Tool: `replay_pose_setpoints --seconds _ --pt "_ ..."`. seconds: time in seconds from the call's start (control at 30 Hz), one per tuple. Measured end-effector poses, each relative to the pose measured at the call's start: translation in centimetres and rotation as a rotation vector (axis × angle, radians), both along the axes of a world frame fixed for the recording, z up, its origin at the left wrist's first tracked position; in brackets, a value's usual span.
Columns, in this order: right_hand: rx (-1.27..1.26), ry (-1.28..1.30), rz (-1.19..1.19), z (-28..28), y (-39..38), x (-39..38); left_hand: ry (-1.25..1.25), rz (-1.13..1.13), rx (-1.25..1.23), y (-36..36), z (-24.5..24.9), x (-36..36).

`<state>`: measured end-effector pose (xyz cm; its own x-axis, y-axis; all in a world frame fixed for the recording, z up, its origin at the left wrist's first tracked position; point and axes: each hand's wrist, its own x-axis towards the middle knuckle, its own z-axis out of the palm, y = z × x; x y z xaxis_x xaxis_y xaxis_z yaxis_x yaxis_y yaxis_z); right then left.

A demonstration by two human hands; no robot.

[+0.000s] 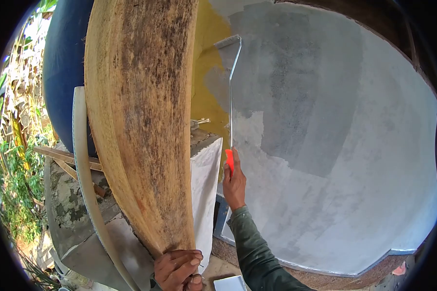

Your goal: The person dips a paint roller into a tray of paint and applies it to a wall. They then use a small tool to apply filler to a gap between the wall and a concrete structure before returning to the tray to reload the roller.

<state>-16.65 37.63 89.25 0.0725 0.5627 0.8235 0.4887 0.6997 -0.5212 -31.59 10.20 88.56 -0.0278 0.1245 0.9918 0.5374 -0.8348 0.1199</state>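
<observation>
gripping orange handle (229,162) of paint roller (231,102), right hand (234,188) is closed around it, one finger extended upward. roller head (227,42) at upper part of wall (383,145), by border of yellow and grey areas. left hand (176,272), fingers curled, at lower end of wooden post (148,121); cannot tell whether it grips post. pale hose (86,189) left of post, blue tank (63,72) behind.
</observation>
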Motion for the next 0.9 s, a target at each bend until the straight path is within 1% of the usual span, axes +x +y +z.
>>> replay_pose_setpoints --seconds 0.13,0.17,0.23,0.27,0.33,0.43,0.5,0.53,0.6,0.63,0.67,0.73,0.77,0.8,0.87,0.9 --pt "-0.022 0.038 0.02 3.3 1.7 -1.1 0.003 0.0 0.019 0.3 0.1 0.0" --pt "-0.024 0.039 0.02 4.0 2.1 -1.4 0.022 0.034 0.023 0.4 -0.1 0.0" --pt "0.074 0.033 0.01 5.8 2.7 -1.8 0.039 0.07 0.026 0.3 -0.1 0.1" --pt "0.077 0.034 0.012 6.9 3.1 -1.9 0.024 0.055 0.03 0.2 0.2 0.3" --pt "-0.021 0.012 0.024 8.7 3.5 -2.0 0.012 0.038 0.031 0.2 0.4 0.5" --pt "0.013 -0.002 -0.02 11.3 4.5 -2.4 -0.031 0.006 0.055 0.4 0.4 1.4" --pt "-0.007 -0.012 -0.019 12.8 4.5 -2.4 -0.118 -0.174 -0.036 0.4 0.6 2.7" --pt "-0.026 -0.024 -0.018 13.3 4.2 -2.3 -0.121 -0.173 -0.037 0.7 0.3 3.1" --pt "-0.016 -0.02 -0.011 12.7 4.2 -1.8 -0.086 -0.149 -0.216 1.7 -1.1 3.9" --pt "-0.008 -0.014 -0.006 12.2 4.0 -1.5 -0.056 -0.235 -0.35 1.8 -1.8 4.0" --pt "-0.011 -0.02 -0.004 11.7 3.4 -1.0 -0.064 -0.234 -0.353 2.1 -1.8 4.7" --pt "-0.042 -0.026 0.004 9.8 1.7 0.3 -0.216 -0.268 -0.515 2.7 -1.5 6.3" --pt "-0.045 -0.024 0.006 8.5 1.2 1.0 -0.262 -0.329 -0.524 3.1 -2.1 6.9" --pt "-0.043 -0.028 0.009 7.0 0.9 1.8 -0.261 -0.327 -0.526 3.7 -2.5 7.2" --pt "-0.048 -0.033 0.013 4.3 -0.5 3.2 -0.21 -0.344 -0.516 4.6 -2.9 7.7" --pt "-0.111 -0.026 0.033 3.3 -1.6 3.8 -0.232 -0.368 -0.578 5.0 -2.9 8.0"
